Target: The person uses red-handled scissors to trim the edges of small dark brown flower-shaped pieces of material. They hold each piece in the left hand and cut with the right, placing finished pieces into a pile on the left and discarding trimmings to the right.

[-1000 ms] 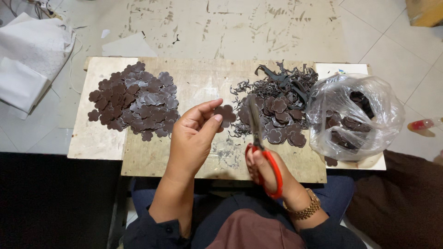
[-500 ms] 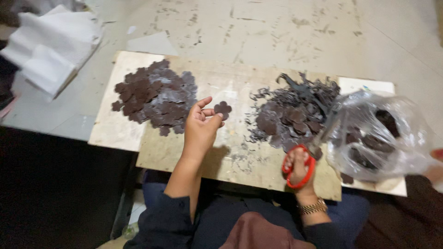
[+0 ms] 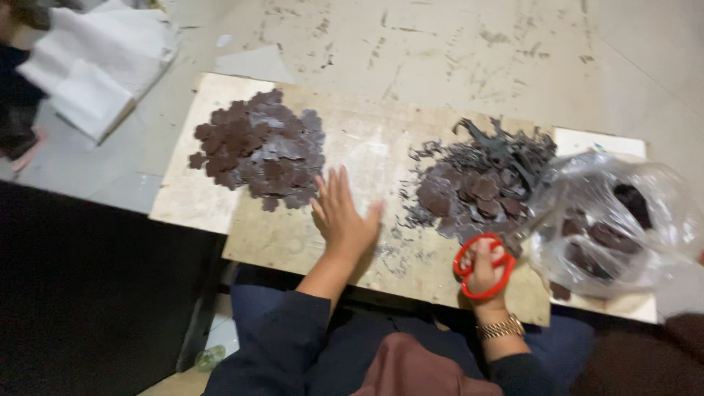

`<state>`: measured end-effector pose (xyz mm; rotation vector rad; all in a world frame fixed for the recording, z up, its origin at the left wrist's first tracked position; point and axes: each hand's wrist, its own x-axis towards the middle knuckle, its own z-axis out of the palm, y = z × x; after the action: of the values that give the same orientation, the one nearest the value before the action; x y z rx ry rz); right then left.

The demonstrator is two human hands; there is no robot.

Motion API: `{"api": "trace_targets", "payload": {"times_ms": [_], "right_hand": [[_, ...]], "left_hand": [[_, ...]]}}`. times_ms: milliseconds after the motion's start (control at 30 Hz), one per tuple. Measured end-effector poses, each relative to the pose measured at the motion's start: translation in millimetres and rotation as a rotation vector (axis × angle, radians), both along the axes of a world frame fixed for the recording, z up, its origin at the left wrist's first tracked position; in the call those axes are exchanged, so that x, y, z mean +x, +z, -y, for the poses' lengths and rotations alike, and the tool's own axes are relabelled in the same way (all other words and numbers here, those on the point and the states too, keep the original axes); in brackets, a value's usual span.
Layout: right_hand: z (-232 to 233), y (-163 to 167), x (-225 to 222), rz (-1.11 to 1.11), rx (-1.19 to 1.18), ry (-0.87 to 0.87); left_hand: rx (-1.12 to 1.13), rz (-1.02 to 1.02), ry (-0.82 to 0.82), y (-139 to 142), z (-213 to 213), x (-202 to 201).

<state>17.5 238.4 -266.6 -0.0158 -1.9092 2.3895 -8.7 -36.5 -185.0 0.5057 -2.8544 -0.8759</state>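
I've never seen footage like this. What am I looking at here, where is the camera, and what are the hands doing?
There is no machine: a person works with two bare hands, and the camera sits on their head, looking down at their lap and the work surface.

That surface is a pale wooden board resting across their knees. On its left lies a pile of dark brown flower-shaped cutouts. On the right is a heap of similar pieces mixed with thin dark offcuts, and beside it a clear plastic bag with more dark pieces inside.

The left hand is flat and open, fingers spread, next to the cutout pile; it holds nothing. The right hand grips red-handled scissors, near the offcut heap. A gold-coloured watch is on that wrist. White folded sheets lie on the floor at the upper left.
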Motion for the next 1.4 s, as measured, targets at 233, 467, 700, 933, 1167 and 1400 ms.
{"api": "trace_targets", "payload": {"times_ms": [233, 467, 700, 933, 1167, 1400], "right_hand": [[2, 2, 8, 0.026, 0.057, -0.074], [8, 12, 12, 0.020, 0.221, -0.095], [6, 13, 13, -0.005, 0.273, -0.099], [5, 8, 11, 0.045, 0.318, -0.117], [2, 8, 10, -0.023, 0.363, -0.097], [7, 14, 1, 0.000, 0.402, -0.101]], "left_hand": [[-0.107, 0.128, -0.346, -20, -53, 13], [-0.017, -0.090, -0.426, -31, -88, -16], [0.171, -0.380, -0.450, -36, -97, -26], [0.305, -0.439, -0.566, -32, -95, -26], [0.269, -0.614, -0.437, -27, -94, -28], [1.202, -0.197, -0.210, -44, -89, -42]]}}
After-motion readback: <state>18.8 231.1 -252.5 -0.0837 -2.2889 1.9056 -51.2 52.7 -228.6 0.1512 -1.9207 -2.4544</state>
